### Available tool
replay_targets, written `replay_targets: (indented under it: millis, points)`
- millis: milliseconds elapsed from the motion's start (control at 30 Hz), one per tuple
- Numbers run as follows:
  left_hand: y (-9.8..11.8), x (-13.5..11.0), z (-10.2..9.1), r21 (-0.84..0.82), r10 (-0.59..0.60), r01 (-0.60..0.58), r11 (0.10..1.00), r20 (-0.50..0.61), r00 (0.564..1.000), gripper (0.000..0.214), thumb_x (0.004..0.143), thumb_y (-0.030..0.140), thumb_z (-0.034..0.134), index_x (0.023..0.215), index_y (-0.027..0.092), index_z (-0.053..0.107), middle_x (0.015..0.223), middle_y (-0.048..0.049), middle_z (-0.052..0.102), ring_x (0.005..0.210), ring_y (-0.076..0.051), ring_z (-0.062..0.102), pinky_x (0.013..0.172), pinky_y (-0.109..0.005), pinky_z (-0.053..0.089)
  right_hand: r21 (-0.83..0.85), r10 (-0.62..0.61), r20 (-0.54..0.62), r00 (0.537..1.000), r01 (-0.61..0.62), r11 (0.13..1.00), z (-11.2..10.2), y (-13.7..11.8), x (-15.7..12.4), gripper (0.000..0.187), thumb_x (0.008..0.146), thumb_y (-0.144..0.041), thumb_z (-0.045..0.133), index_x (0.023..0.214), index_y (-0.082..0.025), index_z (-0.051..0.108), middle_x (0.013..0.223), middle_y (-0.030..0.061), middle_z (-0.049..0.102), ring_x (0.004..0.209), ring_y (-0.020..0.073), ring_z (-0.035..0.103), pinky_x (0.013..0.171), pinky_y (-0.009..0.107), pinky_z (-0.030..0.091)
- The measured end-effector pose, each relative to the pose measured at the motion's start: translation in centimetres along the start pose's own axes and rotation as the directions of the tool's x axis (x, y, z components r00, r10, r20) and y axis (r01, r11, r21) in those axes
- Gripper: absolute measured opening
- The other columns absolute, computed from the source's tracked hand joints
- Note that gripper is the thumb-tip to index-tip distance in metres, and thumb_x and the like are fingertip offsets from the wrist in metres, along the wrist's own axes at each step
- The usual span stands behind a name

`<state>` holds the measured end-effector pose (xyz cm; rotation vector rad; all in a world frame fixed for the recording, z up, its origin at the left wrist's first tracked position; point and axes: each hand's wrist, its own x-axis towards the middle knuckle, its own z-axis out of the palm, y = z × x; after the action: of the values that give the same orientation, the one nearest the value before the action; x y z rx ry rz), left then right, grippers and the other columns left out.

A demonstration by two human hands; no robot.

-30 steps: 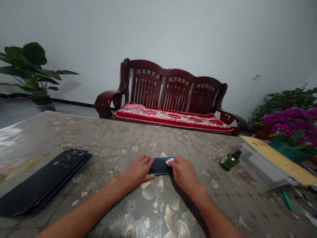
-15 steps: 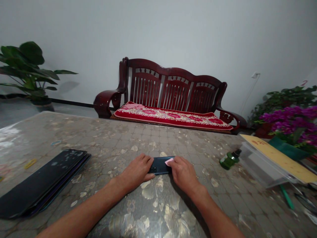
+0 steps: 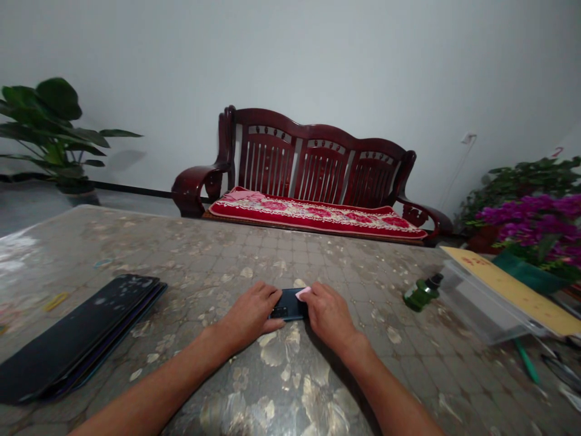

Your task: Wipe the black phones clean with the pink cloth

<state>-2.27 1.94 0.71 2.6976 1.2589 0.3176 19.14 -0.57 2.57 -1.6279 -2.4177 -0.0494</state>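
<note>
A carved wooden bench (image 3: 320,130) — red-cushioned — stands before a plain pale wall (image 3: 318,54).

no text, brand or number i can read for sure. yellow board (image 3: 521,293) on the clear box (image 3: 476,315): reddish marks (image 3: 473,260) near its far end, look like lettering, too small and blurred to read. far right, above the leaves (image 3: 526,178): a red curved shape (image 3: 557,152), a bit like a "2", can't tell if it's a figure or a hook. phone (image 3: 293,298) back: any print too small to make out. green bottle (image 3: 418,295): any label not legible at this size.
</note>
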Motion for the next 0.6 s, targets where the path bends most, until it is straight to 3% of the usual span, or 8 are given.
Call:
replay_targets:
  millis: [167, 267, 467, 600]
  points:
    - [-0.1, 0.1, 0.2, -0.055, -0.014, 0.013, 0.998, -0.017, 1.0, 0.038, 0.083, 0.037, 0.075, 0.114, 0.017, 0.065, 0.118, -0.0124, 0.067, 0.111, -0.031, 0.058, 0.098, -0.042, 0.046, -0.089, 0.178, -0.018, 0.984, -0.179, 0.98, -0.2, 1.7, 0.4, 0.031, 0.097, -0.015, 0.048, 0.111, -0.025, 0.073, 0.1, 0.0075, 0.067, 0.095, 0.0214, 0.059, 0.084, 0.03, 0.043]
    - [-0.1, 0.2, 0.3, -0.083, -0.027, 0.024, 0.996, -0.031, 0.999, 0.04, 0.081, 0.037, 0.076, 0.115, 0.018, 0.067, 0.117, -0.0114, 0.069, 0.109, -0.031, 0.059, 0.097, -0.041, 0.046, -0.073, 0.144, -0.023, 0.989, -0.145, 0.987, 0.2, 1.3, 0.5, 0.032, 0.097, -0.014, 0.046, 0.111, -0.024, 0.073, 0.101, 0.0071, 0.067, 0.096, 0.0208, 0.059, 0.085, 0.03, 0.042]
    - [0.0, 0.2, 0.6, -0.122, -0.012, 0.004, 0.993, -0.059, 0.998, 0.038, 0.082, 0.034, 0.074, 0.117, 0.022, 0.066, 0.114, -0.0067, 0.071, 0.105, -0.028, 0.061, 0.095, -0.038, 0.046, -0.02, -0.036, -0.006, 0.999, 0.035, 0.999, 1.2, -1.2, 0.7, 0.029, 0.097, -0.015, 0.047, 0.109, -0.025, 0.071, 0.101, 0.0061, 0.067, 0.096, 0.0202, 0.057, 0.084, 0.029, 0.042]
    - [0.0, 0.1, 0.5, -0.128, -0.017, 0.009, 0.992, -0.058, 0.998, 0.041, 0.081, 0.035, 0.075, 0.119, 0.019, 0.065, 0.117, -0.0085, 0.07, 0.107, -0.029, 0.06, 0.095, -0.039, 0.046, -0.039, 0.041, -0.018, 0.999, -0.042, 0.998, 0.8, -0.2, 0.7, 0.03, 0.097, -0.015, 0.047, 0.109, -0.025, 0.073, 0.1, 0.0068, 0.067, 0.096, 0.0211, 0.058, 0.084, 0.029, 0.042]
